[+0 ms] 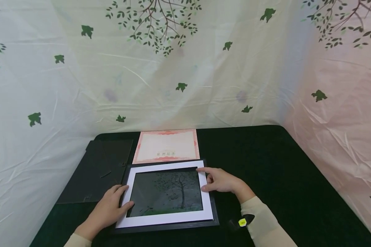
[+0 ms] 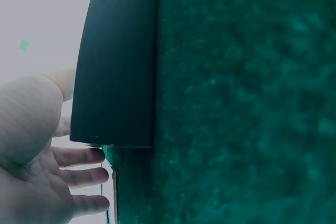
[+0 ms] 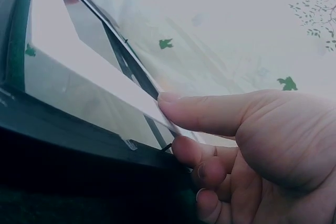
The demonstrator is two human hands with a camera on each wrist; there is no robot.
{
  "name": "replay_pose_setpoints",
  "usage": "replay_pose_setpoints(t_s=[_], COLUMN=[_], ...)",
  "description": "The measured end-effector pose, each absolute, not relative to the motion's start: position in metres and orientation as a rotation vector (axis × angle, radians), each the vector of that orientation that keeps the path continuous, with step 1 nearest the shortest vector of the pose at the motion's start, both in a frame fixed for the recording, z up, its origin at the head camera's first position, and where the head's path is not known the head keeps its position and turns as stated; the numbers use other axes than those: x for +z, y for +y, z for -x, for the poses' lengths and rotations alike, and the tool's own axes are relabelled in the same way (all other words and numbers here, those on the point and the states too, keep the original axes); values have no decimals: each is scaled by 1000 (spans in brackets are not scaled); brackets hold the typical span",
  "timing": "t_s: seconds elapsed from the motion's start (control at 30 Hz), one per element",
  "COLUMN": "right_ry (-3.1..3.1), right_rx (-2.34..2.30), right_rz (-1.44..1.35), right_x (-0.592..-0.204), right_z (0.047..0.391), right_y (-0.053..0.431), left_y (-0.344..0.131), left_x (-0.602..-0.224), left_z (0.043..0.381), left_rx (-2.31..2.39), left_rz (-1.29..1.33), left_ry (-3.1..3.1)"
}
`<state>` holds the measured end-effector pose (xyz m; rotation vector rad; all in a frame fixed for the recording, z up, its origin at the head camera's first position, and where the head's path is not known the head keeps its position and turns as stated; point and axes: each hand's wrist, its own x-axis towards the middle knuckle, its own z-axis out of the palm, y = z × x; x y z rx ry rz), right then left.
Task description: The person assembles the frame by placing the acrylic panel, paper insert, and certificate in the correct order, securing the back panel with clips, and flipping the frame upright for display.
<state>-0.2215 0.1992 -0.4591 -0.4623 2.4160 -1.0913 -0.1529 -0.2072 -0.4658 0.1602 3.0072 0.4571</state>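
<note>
A white photo mat (image 1: 170, 219) with a rectangular window lies over a black picture frame (image 1: 217, 214). Through the window shows a dark glossy surface (image 1: 164, 192) reflecting a tree pattern. My left hand (image 1: 106, 207) holds the mat's left side, its thumb on the white border; the left wrist view shows several fingers (image 2: 86, 177) extended beside a dark edge (image 2: 115, 61). My right hand (image 1: 221, 180) pinches the mat's right edge between thumb and fingers (image 3: 184, 150). In the right wrist view the mat (image 3: 100, 69) stands tilted above the frame's rim (image 3: 68, 124).
A black backing board (image 1: 96, 171) with small metal clips lies flat at the left. Behind the frame is a pale certificate sheet (image 1: 168, 145) with a red border. The dark green tablecloth (image 1: 250, 154) extends right, toward a printed curtain (image 1: 204, 103).
</note>
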Motion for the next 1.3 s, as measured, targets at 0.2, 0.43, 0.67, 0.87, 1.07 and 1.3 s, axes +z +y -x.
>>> replay_pose_setpoints(t_s=[0.2, 0.43, 0.67, 0.87, 1.07, 1.3], right_ry=[2429, 2456, 2473, 2505, 2503, 2495], right_rx=[-1060, -1025, -988, -934, -904, -907], right_rz=[476, 490, 490, 471, 483, 480], right_x=[-457, -455, -458, -458, -456, -459], right_z=[222, 223, 224, 223, 219, 217], right_y=[199, 198, 196, 194, 193, 195], left_y=[-208, -209, -209, -206, -203, -198], left_x=[-463, -462, -460, -457, -454, -457], left_z=[153, 153, 154, 158, 160, 161], left_rx=[450, 444, 403, 388, 383, 354], left_rz=[-163, -198, -212, -202, -194, -155], left_ry=[2994, 3002, 2967, 2937, 2920, 2889])
